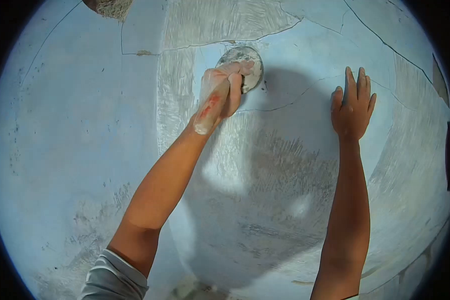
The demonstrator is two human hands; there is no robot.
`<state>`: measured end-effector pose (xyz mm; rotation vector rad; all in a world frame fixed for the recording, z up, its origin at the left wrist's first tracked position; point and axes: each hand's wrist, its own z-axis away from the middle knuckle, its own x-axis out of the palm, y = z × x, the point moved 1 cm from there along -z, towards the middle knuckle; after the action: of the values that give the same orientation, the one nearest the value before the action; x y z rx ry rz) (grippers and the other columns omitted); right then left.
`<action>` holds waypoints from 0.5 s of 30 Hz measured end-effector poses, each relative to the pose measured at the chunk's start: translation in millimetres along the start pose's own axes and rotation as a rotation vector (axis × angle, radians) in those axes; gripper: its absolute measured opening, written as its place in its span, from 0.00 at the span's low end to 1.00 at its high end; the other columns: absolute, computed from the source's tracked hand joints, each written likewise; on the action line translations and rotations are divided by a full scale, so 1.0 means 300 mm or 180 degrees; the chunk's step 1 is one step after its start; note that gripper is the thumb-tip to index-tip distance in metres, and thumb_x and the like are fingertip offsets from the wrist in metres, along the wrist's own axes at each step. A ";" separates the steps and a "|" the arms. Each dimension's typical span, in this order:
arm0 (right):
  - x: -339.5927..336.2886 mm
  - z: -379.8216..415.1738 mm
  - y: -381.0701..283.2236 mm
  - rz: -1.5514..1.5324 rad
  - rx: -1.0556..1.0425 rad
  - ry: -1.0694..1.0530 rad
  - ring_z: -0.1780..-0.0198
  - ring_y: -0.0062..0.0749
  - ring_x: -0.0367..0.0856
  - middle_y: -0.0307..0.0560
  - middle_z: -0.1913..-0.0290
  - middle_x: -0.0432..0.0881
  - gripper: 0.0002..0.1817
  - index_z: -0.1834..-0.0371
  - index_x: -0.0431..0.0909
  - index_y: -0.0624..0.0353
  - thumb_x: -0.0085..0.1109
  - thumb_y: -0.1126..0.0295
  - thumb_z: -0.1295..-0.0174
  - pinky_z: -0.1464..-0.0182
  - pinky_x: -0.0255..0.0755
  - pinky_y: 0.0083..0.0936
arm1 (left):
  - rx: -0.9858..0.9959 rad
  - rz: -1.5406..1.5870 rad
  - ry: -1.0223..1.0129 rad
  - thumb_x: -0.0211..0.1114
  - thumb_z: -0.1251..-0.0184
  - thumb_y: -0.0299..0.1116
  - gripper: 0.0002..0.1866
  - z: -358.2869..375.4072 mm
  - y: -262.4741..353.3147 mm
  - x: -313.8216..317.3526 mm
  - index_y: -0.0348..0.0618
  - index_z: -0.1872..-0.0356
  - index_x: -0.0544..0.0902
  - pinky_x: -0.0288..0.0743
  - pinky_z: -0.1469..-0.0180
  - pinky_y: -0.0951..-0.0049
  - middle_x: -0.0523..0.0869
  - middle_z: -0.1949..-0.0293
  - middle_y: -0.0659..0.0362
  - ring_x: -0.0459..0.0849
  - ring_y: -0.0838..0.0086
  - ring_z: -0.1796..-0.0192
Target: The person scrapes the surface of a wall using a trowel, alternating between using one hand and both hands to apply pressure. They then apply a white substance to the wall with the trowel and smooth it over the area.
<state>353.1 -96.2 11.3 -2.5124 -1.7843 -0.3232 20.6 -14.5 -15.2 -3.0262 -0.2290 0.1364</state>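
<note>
Cracks could grow if the left hand, fingers gripping a round tool, pushes hard; right hand has spread fingers.

Building worksite, seemingly (cracked blue wall, scratched grey patches).

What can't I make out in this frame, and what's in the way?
All in the head view:
Round tool: its underside is turned away; the left hand covers part of its near face.
Right hand: its back hides the palm, so contact with the wall is unclear.
Broken patch: cut off by the top edge.
</note>
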 end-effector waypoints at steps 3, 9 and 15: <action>0.000 0.004 0.000 -0.0123 -0.0026 0.0093 0.12 0.44 0.60 0.44 0.13 0.66 0.30 0.16 0.70 0.34 0.53 0.57 0.22 0.13 0.49 0.61 | 0.0402 -0.0123 -0.0120 0.56 0.29 0.21 0.09 0.111 0.028 -0.007 0.38 0.57 0.84 0.85 0.42 0.59 0.95 0.48 0.46 0.93 0.48 0.55; 0.000 -0.002 -0.001 -0.0045 0.0024 0.0013 0.12 0.45 0.59 0.45 0.13 0.66 0.30 0.16 0.70 0.34 0.53 0.57 0.23 0.13 0.49 0.61 | 0.0059 -0.0379 -0.0069 0.54 0.29 0.23 0.11 -0.012 0.050 -0.012 0.39 0.56 0.86 0.85 0.50 0.53 0.95 0.52 0.51 0.91 0.46 0.59; 0.013 0.006 0.013 -0.0081 -0.0064 0.0072 0.11 0.43 0.58 0.42 0.13 0.65 0.30 0.16 0.71 0.34 0.51 0.56 0.21 0.12 0.47 0.60 | 0.0330 -0.0655 -0.0032 0.54 0.26 0.28 0.14 0.237 0.030 -0.040 0.37 0.52 0.87 0.82 0.37 0.51 0.94 0.45 0.48 0.91 0.49 0.44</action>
<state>358.2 -93.6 10.5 -2.4909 -1.8151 -0.3713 3.1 -18.3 -85.5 -2.8777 -0.5146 0.1418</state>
